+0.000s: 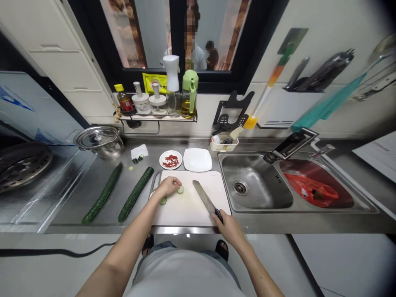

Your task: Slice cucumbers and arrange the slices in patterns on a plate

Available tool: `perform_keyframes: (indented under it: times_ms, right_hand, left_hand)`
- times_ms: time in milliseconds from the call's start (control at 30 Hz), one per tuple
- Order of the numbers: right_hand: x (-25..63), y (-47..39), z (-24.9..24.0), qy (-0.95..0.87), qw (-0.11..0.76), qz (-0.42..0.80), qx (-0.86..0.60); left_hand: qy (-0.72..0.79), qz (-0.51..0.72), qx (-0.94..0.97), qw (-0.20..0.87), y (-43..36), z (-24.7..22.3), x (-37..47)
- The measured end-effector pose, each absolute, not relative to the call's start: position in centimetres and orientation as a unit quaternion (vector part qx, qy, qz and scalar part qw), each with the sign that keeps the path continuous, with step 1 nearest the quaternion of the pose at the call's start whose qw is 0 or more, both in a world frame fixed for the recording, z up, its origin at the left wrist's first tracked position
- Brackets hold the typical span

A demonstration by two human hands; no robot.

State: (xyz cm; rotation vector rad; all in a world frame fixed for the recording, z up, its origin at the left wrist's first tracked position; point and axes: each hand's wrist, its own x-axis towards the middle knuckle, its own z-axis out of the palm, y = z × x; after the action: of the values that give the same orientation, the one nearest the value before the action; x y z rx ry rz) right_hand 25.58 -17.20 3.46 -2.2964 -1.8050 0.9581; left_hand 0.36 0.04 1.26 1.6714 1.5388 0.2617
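A pale round cucumber slice (180, 189) is pinched at the fingertips of my left hand (168, 185), over the white cutting board (192, 214). Another cucumber slice (163, 201) lies on the board beneath my left wrist. My right hand (227, 226) grips the black handle of a kitchen knife (204, 197), its blade slanting up and left across the board. To the left of the board lie two whole cucumbers, a nearer cucumber (135, 194) and a farther cucumber (102, 194).
Behind the board stand a plate of chopped red pieces (166, 165) and a white plate (197, 159). Cucumber ends (137, 159) lie by a paper (141, 150). A lidded pot (100, 142) stands at left. A double sink (256, 181) holds a red bag (312, 190).
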Motion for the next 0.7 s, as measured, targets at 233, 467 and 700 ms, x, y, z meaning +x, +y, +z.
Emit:
perform_keyframes:
  times_ms: [233,467,700]
  right_hand:
    - [26.2,-17.6,2.4,-0.595,0.054,0.305,-0.742]
    - [25.9,-17.3,3.4,-0.607,0.006,0.291,-0.739]
    - [25.0,-17.0,5.3,-0.632,-0.036,0.273,-0.724]
  left_hand:
    - [0.619,0.019,0.715,0.326,-0.5,1.4,2.1]
    - [0.6,0.025,0.753,0.269,-0.7,0.7,2.3]
    - [0.608,0.034,0.758,0.233,-0.6,0.1,2.0]
